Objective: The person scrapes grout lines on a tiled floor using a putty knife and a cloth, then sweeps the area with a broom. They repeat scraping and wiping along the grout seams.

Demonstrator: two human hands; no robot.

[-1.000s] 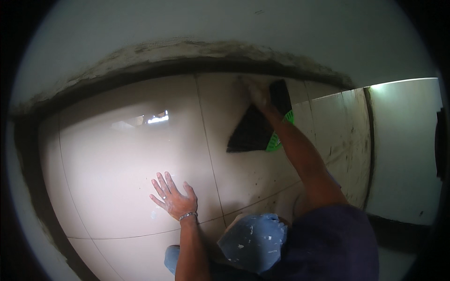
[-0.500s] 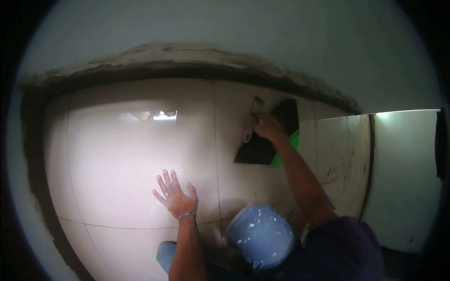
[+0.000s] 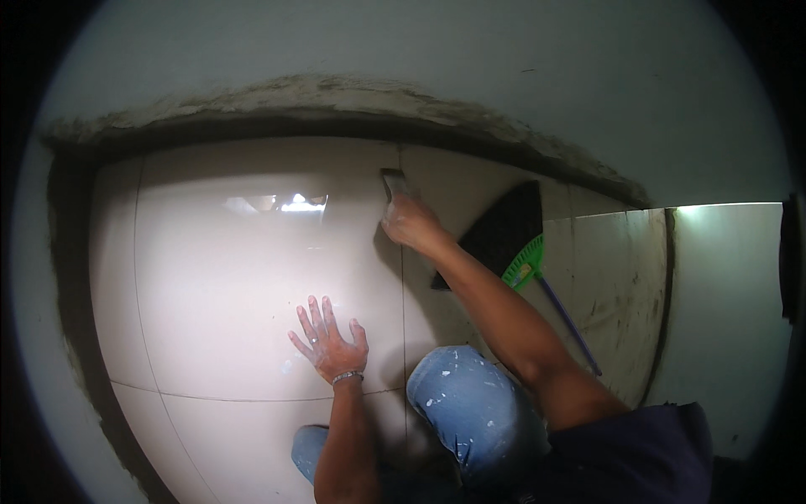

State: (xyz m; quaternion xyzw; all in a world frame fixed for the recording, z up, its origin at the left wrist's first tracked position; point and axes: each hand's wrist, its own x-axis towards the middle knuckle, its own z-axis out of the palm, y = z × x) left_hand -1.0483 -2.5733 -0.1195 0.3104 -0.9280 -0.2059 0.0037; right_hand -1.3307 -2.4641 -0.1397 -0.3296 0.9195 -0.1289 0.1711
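Note:
My left hand (image 3: 334,346) lies flat on the pale glossy floor tile (image 3: 243,328), fingers spread, with a ring on one finger and a bracelet at the wrist. It holds nothing. My right hand (image 3: 411,222) is closed around a small putty knife (image 3: 391,178). Its grey end points toward the far wall, close to the joint line between two tiles; most of the handle is hidden in my fist. To the right of that hand, a broom (image 3: 504,227) with black bristles and a green head lies on the floor, partly covered by my forearm.
A dark strip (image 3: 277,126) runs along the foot of the far wall (image 3: 403,50), with rough mortar above it. The broom's purple stick (image 3: 571,326) extends toward the lower right. My knee in paint-spotted jeans (image 3: 474,412) is near the lower middle. Smudges mark the right-hand tiles (image 3: 617,294).
My right hand has moved left with the putty knife, from over the broom bristles to the tile joint. My left hand remains flat on the tile. The view has shifted slightly.

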